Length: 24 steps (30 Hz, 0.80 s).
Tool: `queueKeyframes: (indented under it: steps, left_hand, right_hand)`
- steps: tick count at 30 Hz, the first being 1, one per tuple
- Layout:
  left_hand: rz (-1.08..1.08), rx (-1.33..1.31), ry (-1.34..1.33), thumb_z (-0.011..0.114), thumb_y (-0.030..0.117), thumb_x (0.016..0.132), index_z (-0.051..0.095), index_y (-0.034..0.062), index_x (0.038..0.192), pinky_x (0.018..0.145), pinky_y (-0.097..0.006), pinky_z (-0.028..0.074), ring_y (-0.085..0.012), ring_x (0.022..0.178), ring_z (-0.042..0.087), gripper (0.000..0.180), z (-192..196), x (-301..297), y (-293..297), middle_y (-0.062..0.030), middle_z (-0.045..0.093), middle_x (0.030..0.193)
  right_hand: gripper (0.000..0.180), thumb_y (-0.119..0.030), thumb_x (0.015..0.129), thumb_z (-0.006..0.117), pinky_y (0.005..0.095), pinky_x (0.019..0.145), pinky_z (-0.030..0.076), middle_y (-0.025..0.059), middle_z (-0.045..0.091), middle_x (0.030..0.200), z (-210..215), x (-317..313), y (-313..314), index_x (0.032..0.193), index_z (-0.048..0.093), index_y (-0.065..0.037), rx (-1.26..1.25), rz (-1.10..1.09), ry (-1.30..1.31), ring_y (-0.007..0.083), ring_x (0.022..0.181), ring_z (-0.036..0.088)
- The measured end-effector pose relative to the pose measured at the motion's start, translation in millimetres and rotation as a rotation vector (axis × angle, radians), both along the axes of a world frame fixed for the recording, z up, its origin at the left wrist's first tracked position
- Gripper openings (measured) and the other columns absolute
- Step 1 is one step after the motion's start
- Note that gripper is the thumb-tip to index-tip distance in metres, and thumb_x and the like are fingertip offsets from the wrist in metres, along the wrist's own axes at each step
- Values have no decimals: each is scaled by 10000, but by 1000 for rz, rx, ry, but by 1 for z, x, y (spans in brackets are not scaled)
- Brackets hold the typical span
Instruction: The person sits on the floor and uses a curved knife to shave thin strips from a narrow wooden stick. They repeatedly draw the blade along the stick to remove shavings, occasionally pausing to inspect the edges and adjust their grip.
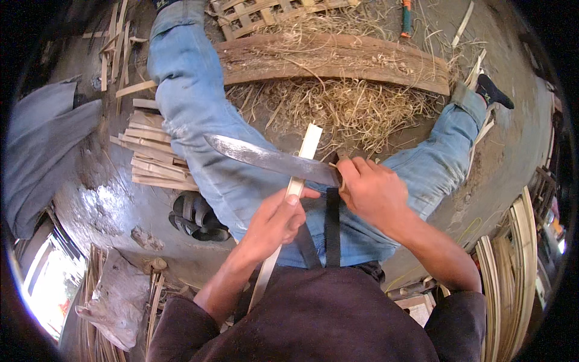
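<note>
A long pale strip, bamboo or wood, [310,140] runs up from beside my body at a slant. My left hand [277,223] is closed round it, thumb on top. In my right hand [375,188] is the handle of a large knife [265,158], its fingers wrapped round the grip. The broad grey blade points left and crosses over the strip just above my left fingers. Whether the edge is biting into the strip cannot be told. Both hands are over my lap, between my spread legs in blue jeans.
A wooden plank [338,57] lies ahead among curly shavings [338,114]. Cut strips [154,154] are piled left of my leg, near dark sandals [198,217]. A woven lattice [259,15] and an orange-green handled tool [406,18] lie farther off. Long strips [506,271] stand at right.
</note>
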<state>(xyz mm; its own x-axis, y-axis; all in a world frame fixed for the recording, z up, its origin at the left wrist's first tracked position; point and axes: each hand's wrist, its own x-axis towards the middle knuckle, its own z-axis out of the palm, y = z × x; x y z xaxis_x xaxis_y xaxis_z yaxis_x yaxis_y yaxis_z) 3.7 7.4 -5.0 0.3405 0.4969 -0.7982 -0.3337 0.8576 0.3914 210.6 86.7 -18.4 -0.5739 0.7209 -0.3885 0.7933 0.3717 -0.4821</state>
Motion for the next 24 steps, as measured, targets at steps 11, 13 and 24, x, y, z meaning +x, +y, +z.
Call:
queueKeyframes:
  steps: [11, 13, 24]
  left_hand:
    - [-85, 41, 114, 345, 292, 1060, 516, -32, 1233, 413, -201, 272, -33, 486, 316, 406, 0, 14, 4, 33, 384, 645]
    - [-105, 67, 142, 342, 286, 1061, 516, -30, 1236, 413, -204, 275, -32, 489, 315, 401, 3, 14, -1, 34, 384, 645]
    - [-189, 95, 3, 360, 300, 1054, 504, 1, 1284, 477, -214, 390, -65, 566, 469, 404, -3, 19, 1, 11, 490, 718]
  right_hand:
    - [211, -136, 803, 621, 469, 623, 542, 193, 643, 891, -10, 22, -1, 949, 500, -45, -110, -81, 11, 364, 751, 669]
    - [219, -139, 807, 623, 473, 629, 541, 216, 645, 893, -7, 23, -2, 956, 502, -34, -136, -84, 30, 380, 759, 665]
    - [387, -237, 837, 723, 321, 640, 531, 104, 658, 782, -19, 2, -6, 1074, 563, 24, -723, -908, 621, 160, 686, 662]
